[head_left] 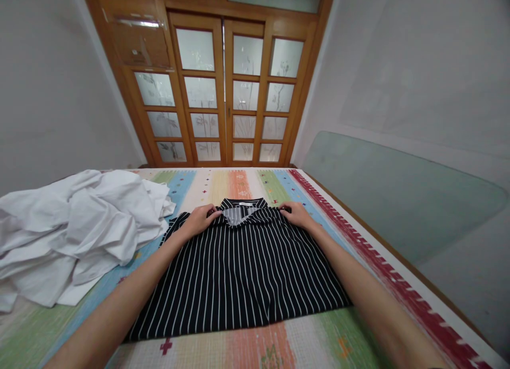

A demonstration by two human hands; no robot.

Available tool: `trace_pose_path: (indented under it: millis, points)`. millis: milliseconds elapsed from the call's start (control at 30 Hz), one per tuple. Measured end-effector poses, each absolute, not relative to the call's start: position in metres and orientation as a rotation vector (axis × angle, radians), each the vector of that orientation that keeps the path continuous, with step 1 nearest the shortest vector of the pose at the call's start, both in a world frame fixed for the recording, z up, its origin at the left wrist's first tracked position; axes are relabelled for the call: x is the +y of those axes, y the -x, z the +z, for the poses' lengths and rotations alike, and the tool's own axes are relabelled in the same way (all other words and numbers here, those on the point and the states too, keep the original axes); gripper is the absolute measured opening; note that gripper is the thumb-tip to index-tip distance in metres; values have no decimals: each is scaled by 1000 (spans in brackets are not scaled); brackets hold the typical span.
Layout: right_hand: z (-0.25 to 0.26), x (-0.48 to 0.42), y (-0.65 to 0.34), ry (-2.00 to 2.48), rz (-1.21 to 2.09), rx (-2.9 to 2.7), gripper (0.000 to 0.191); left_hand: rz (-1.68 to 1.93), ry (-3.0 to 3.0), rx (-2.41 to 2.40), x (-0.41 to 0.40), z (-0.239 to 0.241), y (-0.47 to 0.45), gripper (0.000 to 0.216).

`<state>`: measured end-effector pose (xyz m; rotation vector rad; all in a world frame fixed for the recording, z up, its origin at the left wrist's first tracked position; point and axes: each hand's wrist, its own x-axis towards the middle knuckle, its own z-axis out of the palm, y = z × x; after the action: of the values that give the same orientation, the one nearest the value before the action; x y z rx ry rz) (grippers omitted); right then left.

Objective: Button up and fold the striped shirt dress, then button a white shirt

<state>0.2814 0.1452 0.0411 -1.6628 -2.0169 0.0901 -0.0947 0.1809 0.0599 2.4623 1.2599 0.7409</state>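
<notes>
A black shirt with thin white stripes (pixel 243 268) lies flat on the striped, many-coloured bed cover (pixel 247 348), its collar (pixel 243 205) at the far end. My left hand (pixel 199 219) rests on the shirt's left shoulder beside the collar, fingers curled and pinching the cloth. My right hand (pixel 297 214) grips the right shoulder of the shirt the same way. Both forearms reach out over the shirt's sides.
A heap of crumpled white cloth (pixel 75 225) lies on the bed at the left. Behind the bed stands a wooden door with frosted glass panes (pixel 227 93). A pale wall (pixel 398 199) runs close along the bed's right edge.
</notes>
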Motion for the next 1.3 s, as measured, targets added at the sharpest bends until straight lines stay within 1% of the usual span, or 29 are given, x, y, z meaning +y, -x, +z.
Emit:
trace_pose_path:
  millis: [100,200,367,500,633,767,967,1033,1133,1300]
  points:
    - [39,144,-298,1667,61,-1949,20,684,-2491,1289,184,60,101,41]
    - [37,142,-312,1729,51,-1921,22,529,-2575,1256,189,60,110,41]
    - [38,139,-326,1855,16,-1918,25,324,-2698,1391,195,69,124,31]
    - [39,135,-331,1971,-50,-1892,26,210,-2738,1540,198,77,136,29]
    - [38,133,-340,2023,-37,-1845,23,254,-2687,1733,201,77,150,28]
    - [32,135,-351,1949,47,-1815,22,300,-2610,1941,203,68,163,38]
    - [18,140,-352,1919,149,-1812,23,319,-2614,2036,199,55,167,42]
    - [16,142,-348,1982,108,-1806,25,302,-2622,2078,196,54,164,43]
    - [17,141,-341,2034,-44,-1840,28,269,-2646,2112,193,52,160,45]
    - [19,136,-339,1961,-254,-2035,28,335,-2644,2124,192,47,160,45]
